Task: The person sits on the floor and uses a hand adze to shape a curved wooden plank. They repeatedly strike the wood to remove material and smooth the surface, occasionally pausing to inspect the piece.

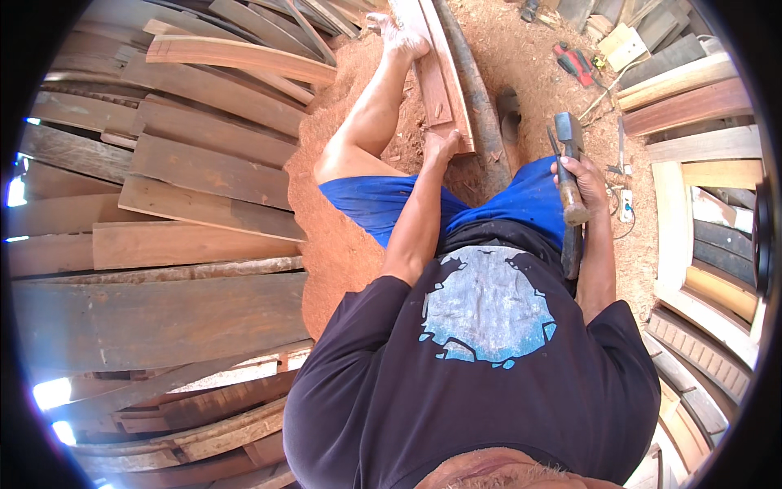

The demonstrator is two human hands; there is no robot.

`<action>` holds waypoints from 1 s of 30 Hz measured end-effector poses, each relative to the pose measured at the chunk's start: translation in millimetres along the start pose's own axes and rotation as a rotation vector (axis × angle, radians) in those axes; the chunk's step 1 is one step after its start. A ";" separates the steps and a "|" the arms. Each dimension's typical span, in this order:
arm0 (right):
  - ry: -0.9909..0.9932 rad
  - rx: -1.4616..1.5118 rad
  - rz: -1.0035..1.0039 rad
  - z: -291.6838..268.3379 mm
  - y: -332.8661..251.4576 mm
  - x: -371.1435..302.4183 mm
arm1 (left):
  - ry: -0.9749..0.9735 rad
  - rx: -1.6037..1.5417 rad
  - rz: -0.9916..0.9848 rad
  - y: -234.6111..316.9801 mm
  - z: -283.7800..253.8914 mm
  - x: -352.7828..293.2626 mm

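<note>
The reddish board (433, 85) lies lengthwise on a darker timber (471, 77), between the person's legs. The left hand (442, 145) is at its near end, fingers bent against it; a bare foot (401, 37) rests at its left edge, farther off. To the right, the right hand's (582, 179) fingers are closed around a hammer (569, 130) and, apparently, a chisel (569, 194) together. Only hand and foot seem to steady the board, so uneven pressure could let it slide or tip, and a skidding blade could reach either. Two tools in one grip might slip. The board's far end is cut off, the hammer's handle partly covered, and the left fingers' undersides hidden, so I cannot tell how tightly they grip
</note>
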State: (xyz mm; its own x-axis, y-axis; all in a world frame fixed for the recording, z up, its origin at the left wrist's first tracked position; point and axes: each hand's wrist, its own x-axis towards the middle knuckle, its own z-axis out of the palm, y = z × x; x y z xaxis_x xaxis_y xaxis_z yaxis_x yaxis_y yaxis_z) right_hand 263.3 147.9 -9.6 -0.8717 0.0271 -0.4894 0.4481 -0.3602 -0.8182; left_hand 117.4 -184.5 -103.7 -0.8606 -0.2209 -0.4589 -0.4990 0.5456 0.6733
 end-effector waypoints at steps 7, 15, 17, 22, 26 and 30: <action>-0.043 -0.056 -0.037 18.2 -15.3 -8.7 | -0.045 0.192 -0.002 13.2 12.9 -0.6; -0.082 -0.229 -0.030 37.4 -41.9 17.2 | -0.141 0.364 0.743 95.4 2.1 -124.3; -0.088 -0.244 -0.147 49.3 -43.4 30.7 | -0.214 0.094 1.175 100.5 2.2 -142.9; -0.296 -0.274 -0.374 64.0 -42.5 78.5 | -0.270 -0.027 1.520 150.1 -26.5 -144.2; -0.085 -0.275 -0.444 135.2 -86.6 65.0 | -0.362 -0.595 1.033 167.0 -69.3 -96.4; -0.073 -0.480 -0.626 147.5 -70.6 61.6 | -0.262 -0.721 0.673 174.4 -99.3 -39.8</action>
State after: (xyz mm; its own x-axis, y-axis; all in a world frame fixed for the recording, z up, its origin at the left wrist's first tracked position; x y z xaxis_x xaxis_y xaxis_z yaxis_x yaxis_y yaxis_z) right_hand 148.7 37.5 62.5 -0.9933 0.0251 0.1124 -0.1077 0.1436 -0.9838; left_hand 54.6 -160.8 89.5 -0.9790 0.1831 0.0891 0.0628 -0.1449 0.9875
